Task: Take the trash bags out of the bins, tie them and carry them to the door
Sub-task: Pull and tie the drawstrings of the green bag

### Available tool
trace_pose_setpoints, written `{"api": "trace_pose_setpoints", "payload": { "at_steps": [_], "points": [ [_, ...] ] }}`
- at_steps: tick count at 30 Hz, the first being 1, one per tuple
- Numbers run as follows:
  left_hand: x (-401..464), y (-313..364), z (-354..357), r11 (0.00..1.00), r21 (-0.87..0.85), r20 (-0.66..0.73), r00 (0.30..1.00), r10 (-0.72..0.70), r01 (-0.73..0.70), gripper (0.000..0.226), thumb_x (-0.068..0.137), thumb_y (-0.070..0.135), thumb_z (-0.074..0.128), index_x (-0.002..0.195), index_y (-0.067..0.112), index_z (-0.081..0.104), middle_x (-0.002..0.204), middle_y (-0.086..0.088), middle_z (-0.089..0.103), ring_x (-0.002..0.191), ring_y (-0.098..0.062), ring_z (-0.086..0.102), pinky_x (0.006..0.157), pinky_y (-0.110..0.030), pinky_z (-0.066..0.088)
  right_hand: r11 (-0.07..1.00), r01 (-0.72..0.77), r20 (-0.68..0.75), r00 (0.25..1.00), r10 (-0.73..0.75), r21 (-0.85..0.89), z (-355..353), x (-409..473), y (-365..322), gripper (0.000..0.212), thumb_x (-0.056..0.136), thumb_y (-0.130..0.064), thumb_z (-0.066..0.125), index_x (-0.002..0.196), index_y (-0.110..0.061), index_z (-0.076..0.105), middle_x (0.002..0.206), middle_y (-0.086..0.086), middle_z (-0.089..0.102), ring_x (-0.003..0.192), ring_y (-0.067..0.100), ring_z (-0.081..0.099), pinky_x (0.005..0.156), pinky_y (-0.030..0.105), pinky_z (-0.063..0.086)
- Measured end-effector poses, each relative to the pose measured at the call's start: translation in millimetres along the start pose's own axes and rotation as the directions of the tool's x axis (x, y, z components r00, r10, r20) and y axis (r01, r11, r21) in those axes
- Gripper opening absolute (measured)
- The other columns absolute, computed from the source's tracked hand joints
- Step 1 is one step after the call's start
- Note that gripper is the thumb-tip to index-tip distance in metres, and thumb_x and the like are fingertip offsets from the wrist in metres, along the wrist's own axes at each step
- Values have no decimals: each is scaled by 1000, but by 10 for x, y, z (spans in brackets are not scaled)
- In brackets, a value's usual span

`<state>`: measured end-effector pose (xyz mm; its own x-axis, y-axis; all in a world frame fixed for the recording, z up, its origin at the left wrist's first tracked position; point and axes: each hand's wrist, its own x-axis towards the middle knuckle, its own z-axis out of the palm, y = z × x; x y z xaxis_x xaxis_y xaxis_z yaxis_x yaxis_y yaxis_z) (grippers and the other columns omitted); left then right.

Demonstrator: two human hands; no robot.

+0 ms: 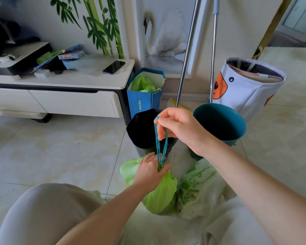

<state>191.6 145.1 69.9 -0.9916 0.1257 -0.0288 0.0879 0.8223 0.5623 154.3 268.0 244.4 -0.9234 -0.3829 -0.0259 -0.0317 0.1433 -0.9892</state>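
Nearest the camera, a knee in pale trousers (pixel 48 209) fills the lower left, and both bare forearms reach forward over the tiled floor (pixel 60 147). The left hand (pixel 149 171) is curled round the gathered neck of the green trash bag (pixel 159 195), which lies on the floor between the legs, its bulk toward the camera and its neck pointing up and away. Just to its right, touching it, lies a white bag with a green leaf print (pixel 200 184).

From the neck the teal drawstring (pixel 160 138) rises as a long narrow loop, its long axis almost upright. The right hand (pixel 180 128) pinches the top of this loop between thumb and forefinger, the other fingers curled inside it, above the left hand.

Behind the hands stand two bins: a black-lined bin (pixel 141 129) on the left and a teal bin (pixel 221 124) on the right. Farther back a blue paper bag (pixel 145 101) holding green plastic stands beside the white worktop (pixel 88 80), where a phone (pixel 114 67) lies. Two metal poles (pixel 213 50) lean at the wall, and a white fabric basket (pixel 245 89) stands right.
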Motion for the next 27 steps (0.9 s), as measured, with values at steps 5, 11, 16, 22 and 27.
{"api": "trace_pose_setpoints", "payload": {
  "at_steps": [5,11,16,22,27],
  "points": [
    [-104,70,-44,971,-241,-239,969,-58,-1,39,87,46,59,121,27,56,116,14,57,114,-10,51,99,-30,43,998,7,-29,1000,-5,60,-75,8,-49,17,95,-3,46,100,6,60,73,12,67,71,23,67,78,44,59],
    [-177,63,-121,965,-258,-433,898,-80,-39,15,81,25,72,94,19,65,94,11,60,93,-11,56,81,-33,50,996,12,-52,999,-7,90,-136,2,-48,18,95,-3,48,103,6,61,79,15,70,79,27,71,80,44,59],
    [-101,175,-340,957,-258,-496,868,-16,-129,19,81,8,69,98,17,71,91,8,65,89,-13,60,81,-30,51,991,43,-44,998,-38,123,-116,-21,-47,16,93,-2,52,101,7,63,81,16,70,80,26,72,82,44,58],
    [-13,214,-681,941,-339,-203,975,-87,13,11,82,20,69,92,23,65,85,11,69,86,-1,64,79,-17,47,978,85,-80,994,-71,189,-118,-44,-56,16,93,0,52,101,7,64,84,19,70,84,28,71,81,42,59],
    [28,245,-879,981,-192,72,996,55,-40,11,82,26,71,93,23,72,87,17,67,82,12,56,72,0,37,978,117,-68,992,-107,170,-33,-54,-43,17,92,1,53,102,9,63,85,19,70,84,29,72,81,41,59]
  ]
}}
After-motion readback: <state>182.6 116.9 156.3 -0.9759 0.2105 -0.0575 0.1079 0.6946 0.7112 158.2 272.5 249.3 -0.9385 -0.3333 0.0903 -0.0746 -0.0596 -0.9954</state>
